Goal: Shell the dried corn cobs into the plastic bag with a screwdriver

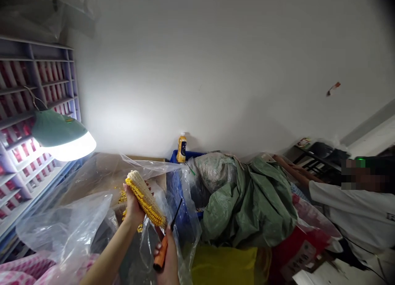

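Note:
My left hand is closed round a corn cob, held up at a slant with its tip toward the upper left. Part of the cob is pale and bare; yellow kernels cover the rest. My right hand grips a tool with an orange handle and a thin dark blade that points up beside the cob's lower end. Below and behind the cob, a clear plastic bag lines a cardboard box with loose yellow kernels in it.
A lit green lamp hangs at left before a purple shelf rack. A yellow drink bottle stands on a blue crate. Green woven sacks are piled in the middle. A person in a white shirt sits at right.

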